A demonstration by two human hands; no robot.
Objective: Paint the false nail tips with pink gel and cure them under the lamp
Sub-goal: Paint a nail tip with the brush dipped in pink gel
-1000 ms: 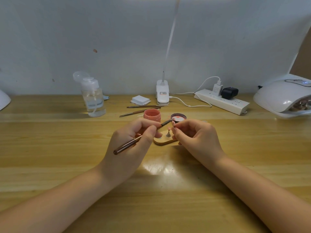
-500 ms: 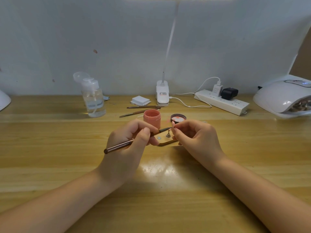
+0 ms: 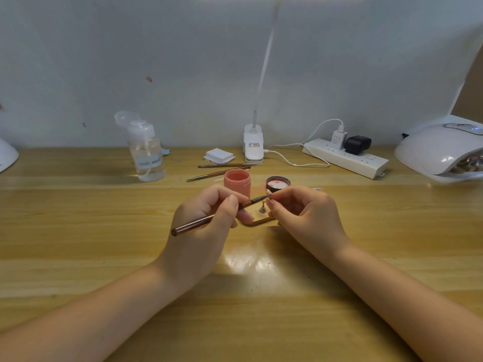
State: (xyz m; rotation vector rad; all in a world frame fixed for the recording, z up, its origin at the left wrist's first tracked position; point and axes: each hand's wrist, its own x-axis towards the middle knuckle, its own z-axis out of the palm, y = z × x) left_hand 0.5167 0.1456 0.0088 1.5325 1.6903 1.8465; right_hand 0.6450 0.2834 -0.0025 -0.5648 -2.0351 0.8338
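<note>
The small false nail tip (image 3: 271, 196) sits at frame centre, pinched at the fingertips of the right hand (image 3: 307, 218); it is too small to tell which way it faces. The slim copper-brown gel brush (image 3: 217, 216) meets it from the left: its long axis runs from the butt end at lower left up to the bristle tip at upper right, the tip touching the nail tip. The left hand (image 3: 201, 231) has its grip closed round the brush, thumb and fingers curled about the front part of the handle, the rear part sticking out past the knuckles. The right hand's grip is likewise closed, thumb and forefinger curled on the nail tip.

Just below, between the hands, a tan wooden holder (image 3: 261, 221) lies on the pale wooden desk (image 3: 78, 231), with a small metal stand (image 3: 262, 208) upright on it. Just behind stand an open pink gel pot (image 3: 237, 184) and its dark lid (image 3: 278, 183). At the right edge sits a white curing lamp (image 3: 441, 152); at upper left, a clear pump bottle (image 3: 146, 152).
</note>
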